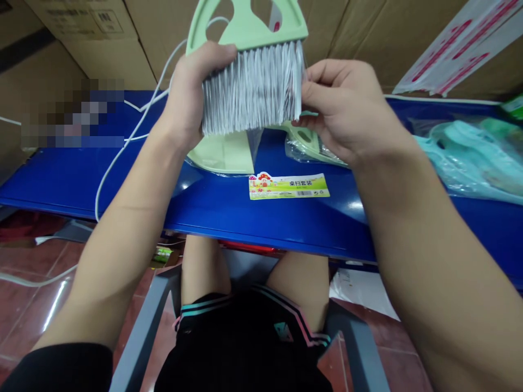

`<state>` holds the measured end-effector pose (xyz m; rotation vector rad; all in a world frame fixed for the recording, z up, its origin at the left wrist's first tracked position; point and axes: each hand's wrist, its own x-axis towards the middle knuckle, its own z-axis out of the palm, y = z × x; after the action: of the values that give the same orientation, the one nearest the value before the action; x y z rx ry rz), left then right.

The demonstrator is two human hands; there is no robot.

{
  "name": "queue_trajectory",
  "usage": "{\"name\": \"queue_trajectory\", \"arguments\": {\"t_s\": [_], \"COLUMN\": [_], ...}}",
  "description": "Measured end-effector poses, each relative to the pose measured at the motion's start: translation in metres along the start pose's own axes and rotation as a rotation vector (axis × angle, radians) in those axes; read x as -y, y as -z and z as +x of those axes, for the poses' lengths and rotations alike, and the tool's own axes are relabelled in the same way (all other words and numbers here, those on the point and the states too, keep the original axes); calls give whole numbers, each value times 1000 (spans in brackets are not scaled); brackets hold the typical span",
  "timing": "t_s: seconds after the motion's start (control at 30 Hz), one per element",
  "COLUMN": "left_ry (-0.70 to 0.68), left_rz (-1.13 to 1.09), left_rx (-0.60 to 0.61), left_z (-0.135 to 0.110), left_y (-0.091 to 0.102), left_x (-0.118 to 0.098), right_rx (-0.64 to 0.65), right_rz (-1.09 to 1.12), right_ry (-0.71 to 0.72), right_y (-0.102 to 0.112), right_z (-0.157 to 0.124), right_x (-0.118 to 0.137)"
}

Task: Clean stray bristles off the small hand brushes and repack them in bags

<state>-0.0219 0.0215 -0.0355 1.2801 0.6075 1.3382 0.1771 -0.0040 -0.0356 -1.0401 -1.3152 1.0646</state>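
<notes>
A light green hand brush (pixel 253 81) with grey bristles is held up over the table, bristles downward. My left hand (pixel 190 90) grips its left end, thumb lying across the front at the base of the bristles. My right hand (pixel 343 100) is closed in a pinch at the right edge of the bristles; its fingertips are partly hidden. Below the brush a light green dustpan (pixel 224 155) lies in clear plastic. Another light green brush (pixel 306 141) in clear wrap lies under my right hand. A printed label card (pixel 288 187) lies flat near the table's front edge.
The blue table (pixel 212 212) runs across the view. Turquoise items in clear plastic (pixel 474 152) lie at the right. A white cable (pixel 110 163) loops over the left side. Cardboard boxes (pixel 368 32) stand behind. A grey chair's arm (pixel 145 321) is below.
</notes>
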Motion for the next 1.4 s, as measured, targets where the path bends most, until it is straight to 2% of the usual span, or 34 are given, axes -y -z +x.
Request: {"name": "queue_trajectory", "arguments": {"t_s": [0.2, 0.43, 0.57, 0.7, 0.87, 1.03, 1.27, 1.33, 1.4], "left_ry": [-66, 4, -15, -12, -6, 32, 3, 30, 110], "left_rz": [55, 46, 51, 15, -8, -62, 7, -11, -56], "left_rx": [24, -18, -10, -30, -13, -85, -31, -69, -180], "left_z": [1, -1, 0, 1, 0, -1, -3, -3, -3], "left_y": [1, -3, -3, -2, -2, -5, -6, -8, -10], "left_x": [2, -2, -2, -2, -2, -4, -5, -6, -8], "right_rx": [33, 19, 37, -9, 40, 25, 35, 33, 28], "right_rz": [-34, -41, -67, -56, -72, -54, -80, -81, -74], "right_ry": [38, 29, 39, 23, 31, 38, 44, 43, 39], "right_y": [1, 2, 2, 3, 2, 5, 2, 1, 2], "right_z": [2, 4, 4, 4, 3, 6, 5, 4, 4], "right_x": [-3, -5, -4, -3, -3, -5, -6, -6, -5]}}
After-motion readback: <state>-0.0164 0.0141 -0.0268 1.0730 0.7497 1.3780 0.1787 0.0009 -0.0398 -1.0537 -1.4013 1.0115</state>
